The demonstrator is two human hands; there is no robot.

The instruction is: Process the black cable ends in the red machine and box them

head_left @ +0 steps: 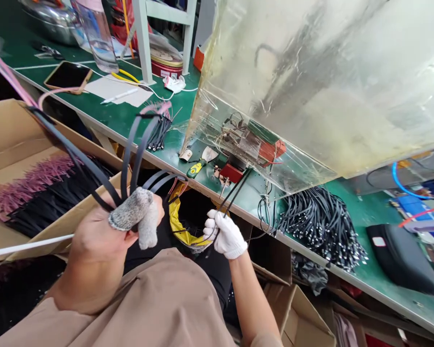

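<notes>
My left hand [130, 217], with grey knitted covers on its thumb and a finger, is closed around several black cables [94, 176] that fan up and out to both sides. Pink wires [10, 72] show at the far end of some of them. In a white glove, my right hand [224, 233] grips thin black cables [235, 193] just off the table's front edge. These run up to a small red machine part [231, 172] beneath a cloudy clear plastic shield [275, 111]. Their lower ends hang over a yellow-lined bucket [183, 226].
A pile of black cables [318, 226] overhangs the table edge at right. A cardboard box [58, 212] of pink-tipped cables stands left. On the green table [126, 115] are a scraper [198, 166], a phone [68, 76], a bottle [99, 41] and a cable bundle [159, 132].
</notes>
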